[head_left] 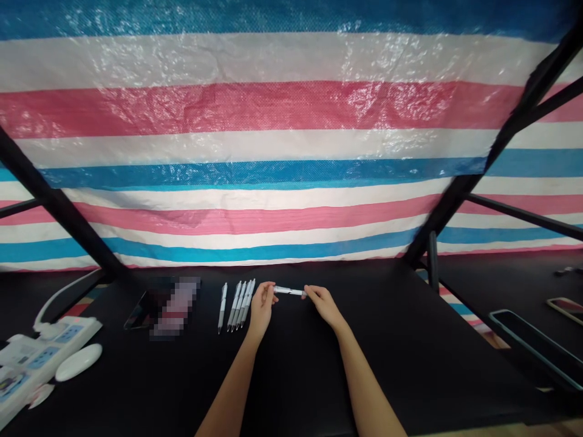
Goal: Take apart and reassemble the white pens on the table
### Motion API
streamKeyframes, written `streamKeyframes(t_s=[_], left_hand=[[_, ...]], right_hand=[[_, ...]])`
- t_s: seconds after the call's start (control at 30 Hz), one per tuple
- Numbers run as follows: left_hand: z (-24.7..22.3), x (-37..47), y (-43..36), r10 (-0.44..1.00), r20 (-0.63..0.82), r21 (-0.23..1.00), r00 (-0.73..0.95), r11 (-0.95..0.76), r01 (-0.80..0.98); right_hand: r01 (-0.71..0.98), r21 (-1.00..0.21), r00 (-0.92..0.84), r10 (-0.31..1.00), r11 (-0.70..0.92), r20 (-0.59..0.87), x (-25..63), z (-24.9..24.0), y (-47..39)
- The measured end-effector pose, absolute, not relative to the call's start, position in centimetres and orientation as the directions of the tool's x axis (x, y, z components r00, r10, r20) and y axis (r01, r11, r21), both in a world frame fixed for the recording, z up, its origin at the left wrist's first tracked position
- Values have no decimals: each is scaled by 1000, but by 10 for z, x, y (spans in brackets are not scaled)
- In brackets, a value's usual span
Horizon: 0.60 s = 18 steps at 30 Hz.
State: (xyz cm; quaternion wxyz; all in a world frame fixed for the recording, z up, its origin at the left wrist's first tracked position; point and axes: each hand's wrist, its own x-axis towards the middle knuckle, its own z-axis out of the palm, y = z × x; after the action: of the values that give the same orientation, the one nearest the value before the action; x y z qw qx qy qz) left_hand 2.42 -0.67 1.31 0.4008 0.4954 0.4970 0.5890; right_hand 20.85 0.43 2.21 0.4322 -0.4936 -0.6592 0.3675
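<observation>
A white pen [290, 291] is held level between my two hands, above the black table. My left hand [263, 303] is closed round its left end, and my right hand [322, 301] pinches its right end. Just left of my left hand, several white pens with grey grips [240, 303] lie side by side in a row, tips toward me. One more such pen [222, 308] lies a little apart at the row's left. My fingers cover both ends of the held pen.
A dark phone [143, 309], partly blurred out, lies left of the pens. A white power strip [50, 358] and a white oval object [79, 362] are at the far left. Black frame bars and a striped sheet [255, 218] stand behind. Another phone [537, 346] lies far right.
</observation>
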Motion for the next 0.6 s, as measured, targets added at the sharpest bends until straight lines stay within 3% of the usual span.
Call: streamKeyframes(t_s=[0.37,0.6], left_hand=[[17,28,-18,962,265,957,-65,-253,144],[12,27,-13,980,189,981,-55,-187,46]], right_hand=[[453,-881,-63,991,134,119,203,13,9],[536,-823,-18,977,187,211,198,15,6]])
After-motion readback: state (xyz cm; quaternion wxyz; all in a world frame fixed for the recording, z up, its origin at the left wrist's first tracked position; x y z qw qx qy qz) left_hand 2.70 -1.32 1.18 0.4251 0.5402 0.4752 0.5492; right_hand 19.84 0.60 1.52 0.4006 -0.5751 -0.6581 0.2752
